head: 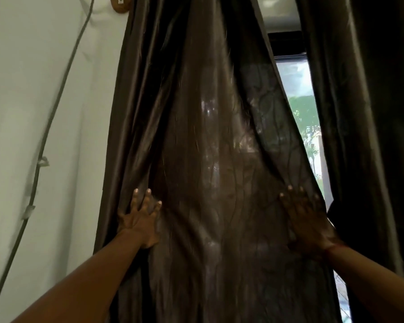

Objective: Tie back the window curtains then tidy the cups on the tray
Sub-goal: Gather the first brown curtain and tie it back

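Curtains, two: one dark brown satin curtain panel (208, 136), hanging centre from top to bottom edge, light glowing through it; one darker curtain panel (371, 113) at right, cut off by the picture's edge.
Pale wall (21, 89), one, left.
Window strip (303, 117), one, between the panels; blurred greenery outside.
Grey cable (63, 82), one, down the wall, with two pale clips (42, 161).
Hands, two: left hand (138, 217) and right hand (305, 220), fingers spread straight, pressed flat on the satin panel's two sides.
Brown wooden disc (120, 4), one, partly cut off.

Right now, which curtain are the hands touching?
The left curtain, next to the white wall: both the left hand and right hand press on it. The right curtain hangs untouched.
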